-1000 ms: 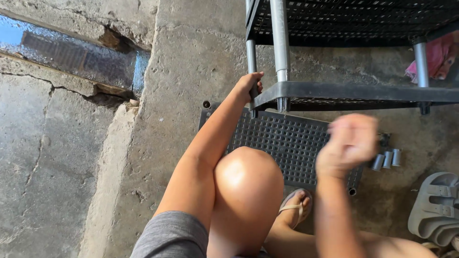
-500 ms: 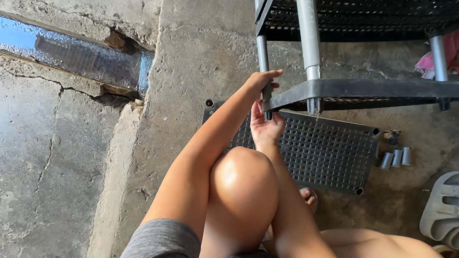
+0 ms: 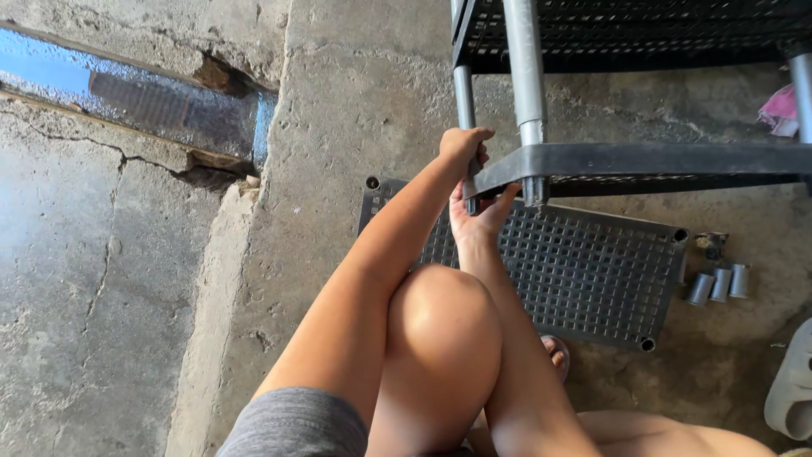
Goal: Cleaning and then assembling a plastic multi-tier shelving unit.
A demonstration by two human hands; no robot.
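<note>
The left hand (image 3: 463,145) is closed in a firm grip around the corner of the dark plastic shelf rack (image 3: 643,159), right where the grey pole (image 3: 464,95) enters the corner socket, fingers wrapped over the top edge. Just beneath that same corner the right hand (image 3: 479,218) is seen palm-up, its fingers (image 3: 506,196) curled up against the underside of the corner and its thumb pressed beside the short stub that sticks out below; whether anything is pinched between them cannot be told. A second, thicker grey pole (image 3: 526,76) is set into the rack just to the right of the gripped corner. Below the rack's lower tier, a loose perforated shelf panel (image 3: 584,271) is lying flat on the concrete floor (image 3: 338,110), partly covered by a bent knee (image 3: 444,326). To the right of the panel, three short grey tube pieces (image 3: 719,284) are lined up side by side on the floor. Farther right of the rack, a pink cloth (image 3: 782,110) and a pale sandal (image 3: 793,393) are caught at the frame's edge. Well to the left of the rack, a water-filled gutter (image 3: 144,97) is cut into the cracked concrete.
</note>
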